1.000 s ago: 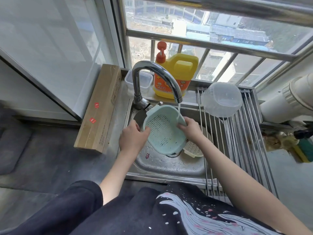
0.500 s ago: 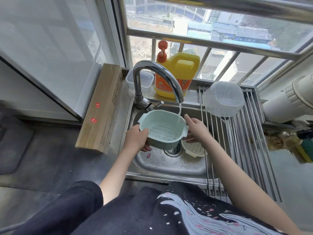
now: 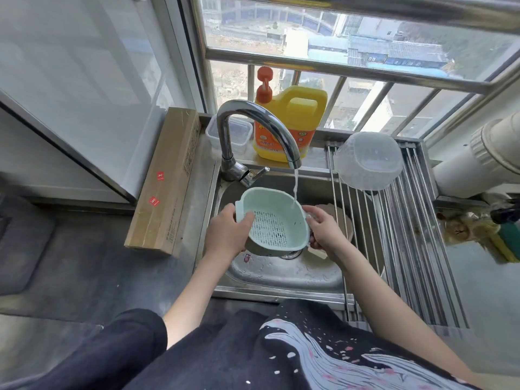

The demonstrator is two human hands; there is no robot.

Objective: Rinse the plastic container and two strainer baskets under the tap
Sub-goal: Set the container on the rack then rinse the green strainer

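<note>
A pale green strainer basket (image 3: pixel 274 218) is held over the sink (image 3: pixel 281 274), opening up and tipped toward me. Water from the chrome tap (image 3: pixel 253 128) runs onto its far right rim. My left hand (image 3: pixel 226 235) grips its left rim with the thumb inside. My right hand (image 3: pixel 323 229) holds its right side. A cream strainer basket (image 3: pixel 342 218) lies in the sink behind my right hand, mostly hidden. The clear plastic container (image 3: pixel 368 161) rests upside down on the drying rack (image 3: pixel 408 249).
A yellow detergent jug (image 3: pixel 289 125) and a small clear lidded box (image 3: pixel 239 133) stand on the ledge behind the tap. A long cardboard box (image 3: pixel 166 181) lies left of the sink. A white pipe (image 3: pixel 484 161) sits at the right.
The green basket went from steeply tilted toward me to nearly level, and now tips slightly toward me again. My right hand shifted lower along its right side. Water keeps running.
</note>
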